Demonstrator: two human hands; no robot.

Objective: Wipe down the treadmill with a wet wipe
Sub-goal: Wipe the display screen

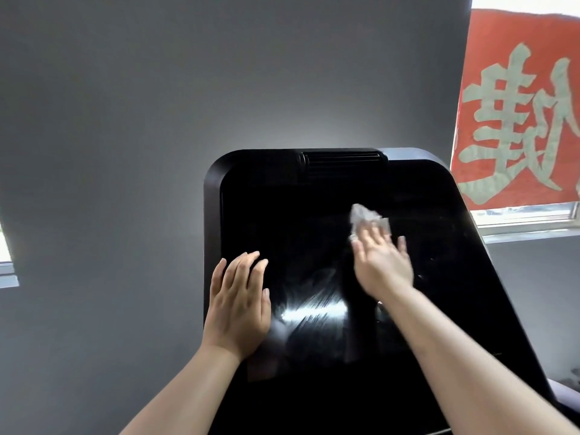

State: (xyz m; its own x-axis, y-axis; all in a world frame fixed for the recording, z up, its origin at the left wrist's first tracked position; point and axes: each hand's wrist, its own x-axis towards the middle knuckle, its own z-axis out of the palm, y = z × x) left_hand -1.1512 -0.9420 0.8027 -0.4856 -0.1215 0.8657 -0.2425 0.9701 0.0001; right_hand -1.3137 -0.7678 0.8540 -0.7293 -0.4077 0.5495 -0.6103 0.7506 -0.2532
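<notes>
Glossy console (314, 215), wipe (365, 216) half-hidden

Right hand (381, 265) presses wet wipe (367, 219) on treadmill console (301, 221).

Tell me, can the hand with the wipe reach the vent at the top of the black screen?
Probably yes. The right hand presses the wet wipe flat on the treadmill screen, a little below the vent. Nothing lies between them, so sliding upward looks possible.

I seem to be in a gym room: glossy black treadmill console (329, 246), plain grey wall (125, 120), red banner with pale characters (518, 114).
</notes>
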